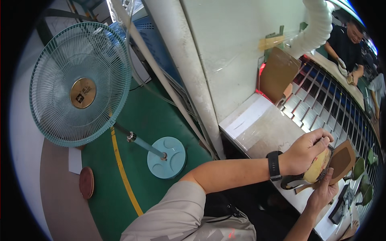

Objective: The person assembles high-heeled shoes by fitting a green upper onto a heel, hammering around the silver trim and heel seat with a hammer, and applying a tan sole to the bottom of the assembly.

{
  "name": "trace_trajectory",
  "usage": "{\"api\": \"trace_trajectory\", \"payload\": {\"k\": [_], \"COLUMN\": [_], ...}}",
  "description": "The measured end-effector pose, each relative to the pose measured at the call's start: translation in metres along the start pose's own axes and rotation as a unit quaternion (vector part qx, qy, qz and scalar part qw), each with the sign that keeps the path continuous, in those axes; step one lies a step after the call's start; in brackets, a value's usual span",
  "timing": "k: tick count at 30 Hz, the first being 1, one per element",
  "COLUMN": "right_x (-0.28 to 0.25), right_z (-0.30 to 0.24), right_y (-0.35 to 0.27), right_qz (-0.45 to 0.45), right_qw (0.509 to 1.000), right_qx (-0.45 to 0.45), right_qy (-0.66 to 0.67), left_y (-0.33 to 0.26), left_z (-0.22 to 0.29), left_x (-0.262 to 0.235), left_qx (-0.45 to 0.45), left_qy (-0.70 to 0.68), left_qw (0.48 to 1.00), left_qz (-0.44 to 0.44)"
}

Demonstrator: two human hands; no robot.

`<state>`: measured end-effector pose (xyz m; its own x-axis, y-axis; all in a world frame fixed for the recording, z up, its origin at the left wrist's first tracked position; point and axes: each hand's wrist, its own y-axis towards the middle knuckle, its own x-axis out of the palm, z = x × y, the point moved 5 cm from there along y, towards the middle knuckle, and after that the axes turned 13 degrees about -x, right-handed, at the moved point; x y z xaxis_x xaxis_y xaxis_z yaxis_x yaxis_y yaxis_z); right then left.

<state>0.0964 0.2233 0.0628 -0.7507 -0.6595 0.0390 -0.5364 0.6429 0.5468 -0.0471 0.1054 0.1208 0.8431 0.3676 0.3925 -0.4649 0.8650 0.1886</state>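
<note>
Over the right side of the bench I hold what looks like a shoe on a yellow last [314,170], its dark, pale-edged end [292,182] pointing left. My left hand [306,149], with a black watch on the wrist, is closed over its upper side, thumb and fingers bent. From below, my right hand [323,192] grips its lower edge, the thumb pressed up against it. A flat brown board-like piece [342,160] with a darker inset stands against its right side; whether the two are joined I cannot tell. My fingers hide part of the shoe.
A roller conveyor [317,96] runs along the right of the bench [277,126]. Green cup-like pieces [358,168] and a black tray of tools [341,204] lie right of my hands. A co-worker [348,46] works at the far right. A standing fan [80,84] is at left.
</note>
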Motion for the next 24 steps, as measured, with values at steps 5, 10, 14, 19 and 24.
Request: {"api": "trace_trajectory", "payload": {"k": [5,10,14,19,24], "right_x": [0.026,0.019,0.01,-0.023,-0.028], "right_z": [-0.007,-0.003,-0.005,-0.052,-0.076], "right_y": [-0.009,-0.016,0.002,0.002,-0.046], "right_qz": [0.058,0.101,0.033,0.096,0.024], "right_qw": [0.998,0.995,0.998,0.995,0.977], "right_qx": [-0.003,-0.024,-0.048,-0.021,0.094], "right_qy": [0.024,-0.004,-0.032,0.005,0.191], "left_y": [-0.001,-0.007,0.01,0.014,-0.005], "left_z": [0.004,0.009,0.011,0.017,0.011], "left_x": [-0.005,0.005,0.004,-0.004,0.013], "left_qx": [0.006,0.04,0.074,-0.049,0.038], "left_qy": [0.014,0.105,0.18,0.006,0.115], "left_qw": [0.997,0.989,0.971,0.999,0.993], "left_qz": [0.071,0.096,0.136,0.017,-0.005]}}
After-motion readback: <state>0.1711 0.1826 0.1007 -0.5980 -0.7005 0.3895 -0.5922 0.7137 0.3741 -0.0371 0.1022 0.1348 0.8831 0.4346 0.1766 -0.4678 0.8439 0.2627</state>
